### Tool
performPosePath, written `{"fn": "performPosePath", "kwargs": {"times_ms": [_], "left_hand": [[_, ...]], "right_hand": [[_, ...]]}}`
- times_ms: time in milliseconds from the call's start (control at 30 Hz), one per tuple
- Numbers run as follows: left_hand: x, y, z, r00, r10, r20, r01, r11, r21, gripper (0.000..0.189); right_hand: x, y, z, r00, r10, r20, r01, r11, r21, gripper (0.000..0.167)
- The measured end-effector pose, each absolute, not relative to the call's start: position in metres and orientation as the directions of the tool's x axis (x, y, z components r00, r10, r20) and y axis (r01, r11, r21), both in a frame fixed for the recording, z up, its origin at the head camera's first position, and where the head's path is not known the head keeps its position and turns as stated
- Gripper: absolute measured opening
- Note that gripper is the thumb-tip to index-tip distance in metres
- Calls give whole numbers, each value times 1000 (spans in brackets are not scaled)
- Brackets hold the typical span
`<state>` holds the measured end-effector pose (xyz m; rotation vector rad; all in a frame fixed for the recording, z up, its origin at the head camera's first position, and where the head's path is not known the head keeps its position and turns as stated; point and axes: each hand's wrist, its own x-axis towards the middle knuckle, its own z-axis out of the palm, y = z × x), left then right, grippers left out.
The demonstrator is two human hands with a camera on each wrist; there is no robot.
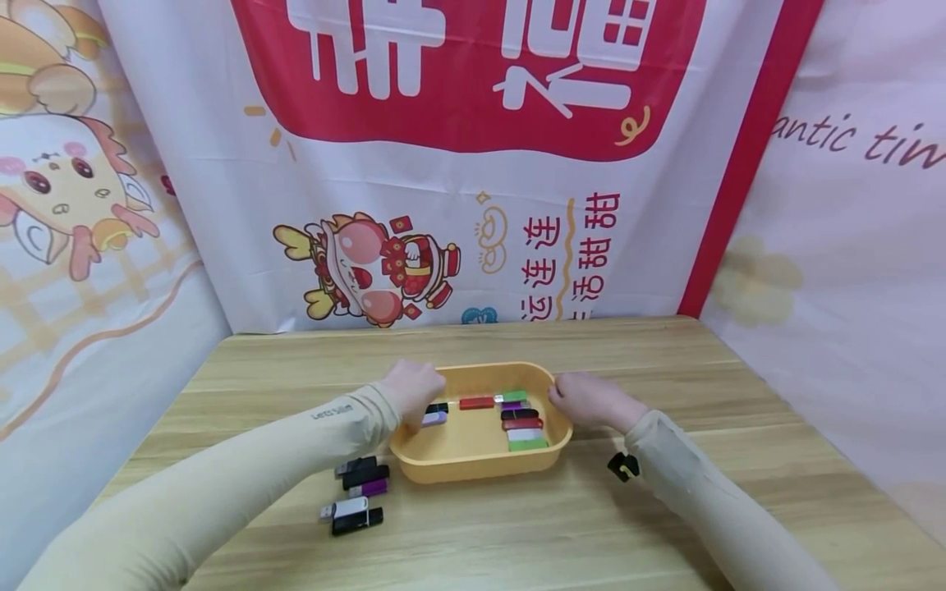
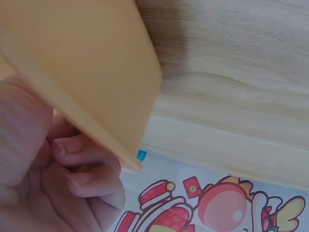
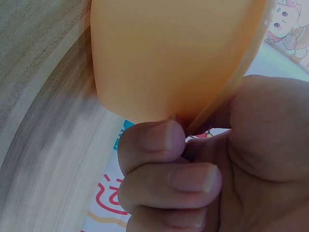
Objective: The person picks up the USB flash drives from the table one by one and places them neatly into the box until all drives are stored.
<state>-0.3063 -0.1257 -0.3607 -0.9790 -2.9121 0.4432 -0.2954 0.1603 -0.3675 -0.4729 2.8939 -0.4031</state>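
A yellow-orange plastic tray (image 1: 480,471) with rounded corners is held between both hands above or on the wooden table; I cannot tell whether its base touches. My left hand (image 1: 415,388) grips the left rim, its fingers curled under the edge in the left wrist view. At the opposite end, my right hand (image 1: 594,400) pinches the right rim between thumb and curled fingers. Several USB sticks lie inside: a red one (image 1: 476,403) along the back, a green one (image 1: 528,445) at the front of a right-hand row, and a lilac one (image 1: 433,419) partly hidden by my left hand.
More USB sticks lie on the table (image 1: 281,533) left of the tray, among them a purple one (image 1: 373,487) and a white one (image 1: 351,507). A small black-and-yellow object (image 1: 623,466) sits by the right sleeve. A printed cloth (image 1: 473,180) hangs behind the table.
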Motion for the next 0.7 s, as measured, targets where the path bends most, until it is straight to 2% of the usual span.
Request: {"fn": "performPosePath", "kwargs": {"times_ms": [167,433,700], "left_hand": [[-301,-131,-347,-798,602,-29,594,777,-211,32],[-271,-161,-304,-809,551,204,577,811,95,19],[-250,-216,-311,-816,501,289,574,765,293,12]], "right_hand": [[-295,160,-370,-932,-336,-133,-285,910,-303,28],[-295,162,-372,-933,-327,-148,-271,913,-306,28],[-299,162,-372,-931,-334,-148,-277,909,-311,29]]}}
